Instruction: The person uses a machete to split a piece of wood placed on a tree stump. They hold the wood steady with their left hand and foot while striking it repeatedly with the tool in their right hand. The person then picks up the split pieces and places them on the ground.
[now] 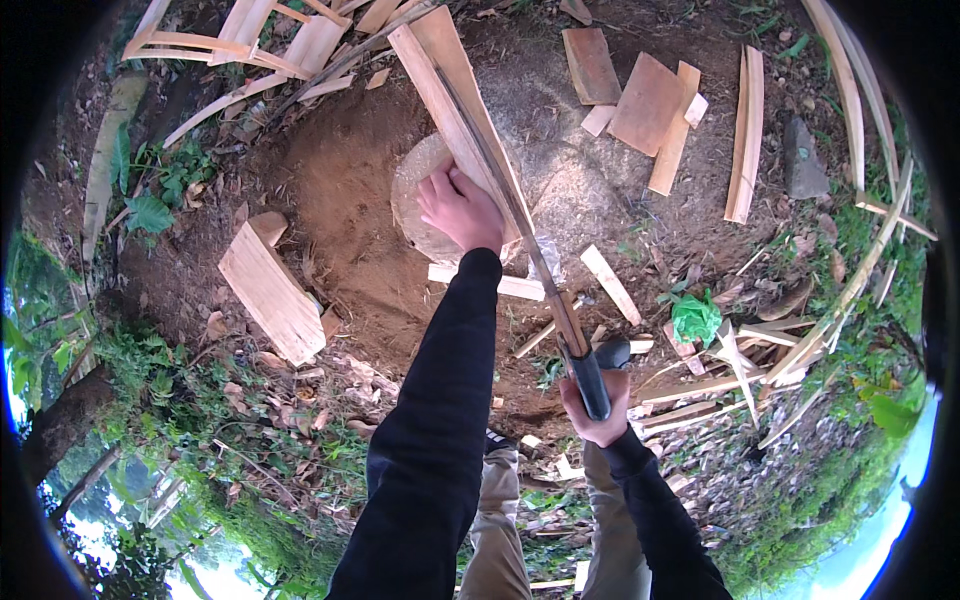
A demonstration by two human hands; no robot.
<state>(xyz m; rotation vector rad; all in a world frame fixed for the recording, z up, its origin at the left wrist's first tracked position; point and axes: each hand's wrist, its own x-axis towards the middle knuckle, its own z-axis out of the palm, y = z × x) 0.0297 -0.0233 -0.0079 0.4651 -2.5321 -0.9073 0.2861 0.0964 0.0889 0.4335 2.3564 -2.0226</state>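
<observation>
A pale wooden board (440, 85) stands tilted on a round tree stump (412, 185) in front of me. My left hand (460, 208) is closed at the board's lower left side, its fingers curled and partly hidden. In my right hand (597, 405), lower and to the right, is the dark handle of a machete (545, 270). Its long, narrow blade slants up and left along the face of the board. Whether the edge touches or bites into the wood I cannot tell. A short pale strip of wood (510, 286) lies at the foot of the stump.
On the left lies a thick wooden slab (270, 295). Brownish flat boards (645, 105) and a long plank (744, 135) lie at the upper right, near a grey stone (803, 160). A green plastic bag (696, 318) sits beside scattered split sticks (700, 393). More cut wood (240, 40) is stacked upper left.
</observation>
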